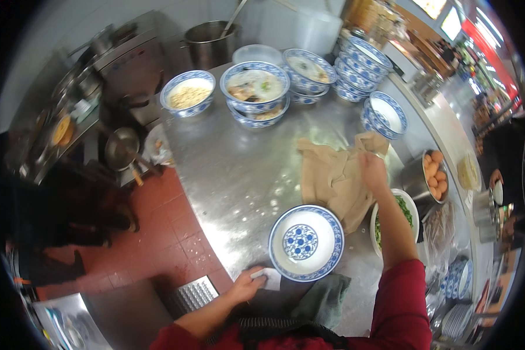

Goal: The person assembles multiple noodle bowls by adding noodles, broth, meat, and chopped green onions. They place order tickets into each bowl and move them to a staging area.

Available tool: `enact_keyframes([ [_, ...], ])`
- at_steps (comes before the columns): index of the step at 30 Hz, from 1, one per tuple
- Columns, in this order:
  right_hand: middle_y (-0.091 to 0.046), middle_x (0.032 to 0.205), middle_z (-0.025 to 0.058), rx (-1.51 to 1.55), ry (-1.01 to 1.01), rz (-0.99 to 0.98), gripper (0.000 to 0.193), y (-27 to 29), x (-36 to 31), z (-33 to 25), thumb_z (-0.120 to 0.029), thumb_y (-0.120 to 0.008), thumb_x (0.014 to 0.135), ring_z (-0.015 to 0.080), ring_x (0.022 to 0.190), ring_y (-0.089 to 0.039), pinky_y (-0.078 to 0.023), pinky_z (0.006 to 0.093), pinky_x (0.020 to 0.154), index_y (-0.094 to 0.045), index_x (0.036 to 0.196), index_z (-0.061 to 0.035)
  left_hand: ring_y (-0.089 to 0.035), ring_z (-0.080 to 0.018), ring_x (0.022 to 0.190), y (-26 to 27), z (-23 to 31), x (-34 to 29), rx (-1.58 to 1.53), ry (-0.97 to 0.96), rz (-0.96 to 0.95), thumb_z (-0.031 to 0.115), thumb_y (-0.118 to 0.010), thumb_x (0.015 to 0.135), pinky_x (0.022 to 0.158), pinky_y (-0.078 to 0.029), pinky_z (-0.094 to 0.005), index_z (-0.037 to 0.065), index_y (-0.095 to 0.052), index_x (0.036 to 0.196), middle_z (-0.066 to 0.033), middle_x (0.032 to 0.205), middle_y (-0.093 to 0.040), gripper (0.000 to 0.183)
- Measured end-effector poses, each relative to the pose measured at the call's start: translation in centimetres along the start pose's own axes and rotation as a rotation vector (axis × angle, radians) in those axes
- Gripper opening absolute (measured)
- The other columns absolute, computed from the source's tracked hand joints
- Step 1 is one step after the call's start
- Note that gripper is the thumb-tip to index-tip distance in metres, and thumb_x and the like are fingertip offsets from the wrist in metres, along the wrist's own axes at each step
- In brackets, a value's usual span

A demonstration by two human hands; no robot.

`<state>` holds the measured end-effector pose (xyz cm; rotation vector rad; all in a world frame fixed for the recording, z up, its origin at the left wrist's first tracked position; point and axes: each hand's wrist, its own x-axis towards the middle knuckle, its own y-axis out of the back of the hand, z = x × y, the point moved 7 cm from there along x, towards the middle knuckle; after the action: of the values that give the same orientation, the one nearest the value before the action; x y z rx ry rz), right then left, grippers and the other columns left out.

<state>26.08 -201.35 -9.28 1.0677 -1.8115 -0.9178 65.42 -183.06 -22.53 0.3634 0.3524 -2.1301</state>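
A small white slip of paper (269,279) is pinched in my left hand (248,286), low by the table's near left edge. Just right of it stands a blue-and-white bowl (301,242) with nothing in it. My right arm reaches forward over the steel table (239,163). At its end, my right hand (372,170) is closed on the far right part of a crumpled tan cloth (331,175); the fingertips are partly hidden. Beneath my right forearm sits a white bowl of chopped greens (406,213), partly covered by the arm.
Filled patterned bowls (255,87) stand along the far edge, beside stacked bowls (361,67). A metal pot of eggs (434,175) is at the right. A dark green cloth (324,300) lies nearest me. A stove with a pan (122,149) is left, across red floor tiles (169,216).
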Motion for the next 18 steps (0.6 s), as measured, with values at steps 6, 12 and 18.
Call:
enact_keyframes([
  [6,-0.050,0.105,0.0210,-0.198,0.104,0.008,0.028,7.2,-7.5,-7.3,-0.017,-0.052,0.080,0.0377,0.093,-0.050,-0.042,0.0436,0.078,-0.049,0.105,-0.0035,-0.051,-0.0116,0.074,-0.7,0.6,-3.7,-0.105,-0.158,-0.004,0.011,-0.047,0.083,0.066,-0.043,-0.0267,-0.001,-0.054,0.098,-0.0065,0.080,-0.058,0.021],
  [12,-0.042,0.118,0.0219,0.076,0.606,0.186,0.036,10.7,-23.9,-23.4,-0.011,-0.056,0.078,0.0341,0.093,-0.051,-0.040,0.0390,0.083,-0.046,0.110,-0.0008,-0.053,-0.0135,0.082,-1.7,-3.2,-14.5,-0.016,-0.022,0.128,0.014,-0.048,0.082,0.074,-0.043,-0.0263,-0.001,-0.053,0.103,-0.0061,0.089,-0.058,0.026],
  [18,-0.045,0.117,0.0131,0.647,0.558,-0.430,0.046,6.8,-42.0,-36.4,-0.009,-0.058,0.076,0.0198,0.082,-0.053,-0.044,0.0301,0.074,-0.042,0.118,-0.0048,-0.054,-0.0205,0.094,1.1,-12.2,-35.6,0.269,-0.004,0.476,0.009,-0.044,0.082,0.082,-0.042,-0.0305,-0.002,-0.046,0.116,-0.0146,0.101,-0.057,0.036],
])
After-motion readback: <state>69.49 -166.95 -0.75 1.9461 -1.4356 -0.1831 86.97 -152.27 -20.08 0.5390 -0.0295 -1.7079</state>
